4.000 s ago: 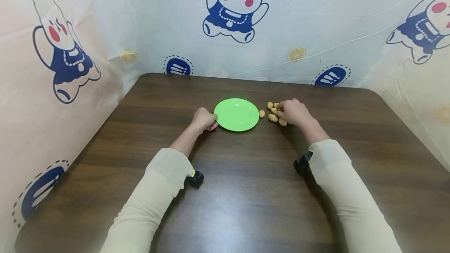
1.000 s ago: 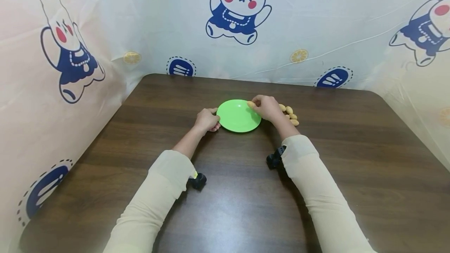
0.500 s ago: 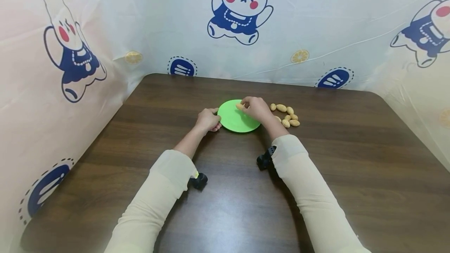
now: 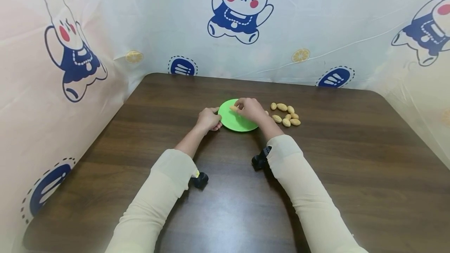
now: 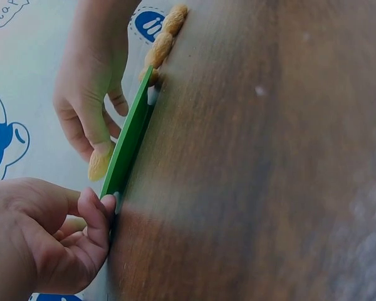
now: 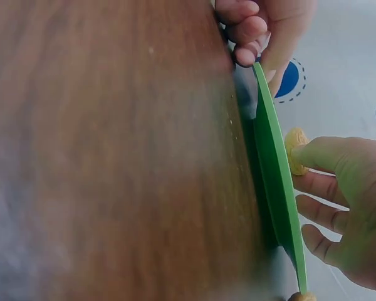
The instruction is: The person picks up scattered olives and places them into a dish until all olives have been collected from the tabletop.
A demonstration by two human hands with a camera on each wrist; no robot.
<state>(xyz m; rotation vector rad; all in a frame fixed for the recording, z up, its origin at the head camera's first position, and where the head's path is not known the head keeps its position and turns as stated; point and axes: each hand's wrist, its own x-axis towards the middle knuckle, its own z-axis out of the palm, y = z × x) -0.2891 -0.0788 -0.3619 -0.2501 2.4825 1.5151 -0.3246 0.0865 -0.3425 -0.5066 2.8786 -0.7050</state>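
A green plate (image 4: 236, 122) lies on the table. At its left rim my left hand (image 4: 208, 119) pinches the edge, thumb on top and fingers curled beneath, as the left wrist view shows. Over the plate, my right hand (image 4: 250, 109) pinches an unshelled peanut (image 4: 233, 108) between thumb and fingertips. In the right wrist view that peanut (image 6: 296, 150) is right at the plate's upper side; whether it touches the surface I cannot tell. Several more peanuts (image 4: 282, 107) lie in a loose cluster on the table to the right of the plate, one partly hidden by my right wrist.
The brown wooden table (image 4: 225, 198) runs back to a patterned curtain (image 4: 158, 22) on its far and side edges. A small black wrist camera (image 4: 260, 160) hangs below the right cuff, and another black camera (image 4: 201, 181) below the left cuff.
My right hand has gone from the peanut cluster leftward to above the plate, carrying one peanut, and moved slightly further left in the last half second. My left hand stays on the rim.
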